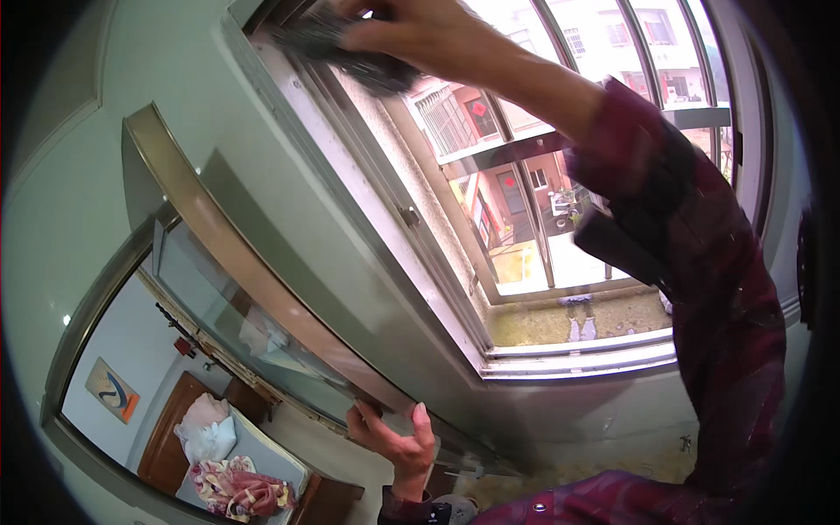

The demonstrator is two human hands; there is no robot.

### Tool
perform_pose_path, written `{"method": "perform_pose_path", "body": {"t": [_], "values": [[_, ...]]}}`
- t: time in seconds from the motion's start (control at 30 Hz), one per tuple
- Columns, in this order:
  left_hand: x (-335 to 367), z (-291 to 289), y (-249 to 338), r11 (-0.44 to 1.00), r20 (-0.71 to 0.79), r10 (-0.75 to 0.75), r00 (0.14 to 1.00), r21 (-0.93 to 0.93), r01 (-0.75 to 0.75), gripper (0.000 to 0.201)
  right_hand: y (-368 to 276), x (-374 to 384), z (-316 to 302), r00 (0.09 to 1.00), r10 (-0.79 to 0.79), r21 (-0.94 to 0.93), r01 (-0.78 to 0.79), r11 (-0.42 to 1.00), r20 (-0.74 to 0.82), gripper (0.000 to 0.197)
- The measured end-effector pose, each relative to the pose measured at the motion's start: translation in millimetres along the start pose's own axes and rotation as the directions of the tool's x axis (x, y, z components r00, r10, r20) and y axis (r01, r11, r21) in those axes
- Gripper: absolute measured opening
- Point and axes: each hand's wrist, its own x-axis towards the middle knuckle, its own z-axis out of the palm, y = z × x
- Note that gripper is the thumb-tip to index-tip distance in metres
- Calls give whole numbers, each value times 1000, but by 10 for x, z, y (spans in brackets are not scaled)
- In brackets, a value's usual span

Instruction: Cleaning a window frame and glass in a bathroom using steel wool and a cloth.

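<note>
My right hand reaches across to the top left of an open window and grips a dark grey cloth. The cloth, smeared by motion, lies against the upper part of the side window frame. Low in the middle, my left hand has its thumb and fingers around the lower end of a long beige strip, which juts from the wall and curves in the picture. My right arm, in a dark red sleeve, hides part of the window.
Metal bars stand outside the window, above a weathered ledge. Houses show beyond. Left of the strip, a framed opening or mirror shows a bed with a pink patterned blanket and a pale bundle.
</note>
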Motion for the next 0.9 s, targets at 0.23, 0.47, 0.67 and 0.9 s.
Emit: {"method": "perform_pose_path", "body": {"t": [0.23,0.47,0.67,0.9], "values": [[5,26,23,999,-5,7,1000,-46,-7,79,706,162,737,879,-416,-247,361,899,-233,28],[-53,-56,-83,994,-2,16,1000,-104,-16,81,443,-739,356,791,84,-251,90,964,607,18],[-21,-8,-40,996,20,17,1000,-91,-16,82,118,475,383,937,-315,-409,231,883,-150,27],[79,-14,16,1000,25,-6,1000,-5,6,76,173,-112,956,973,-198,-507,232,830,121,20]]}}
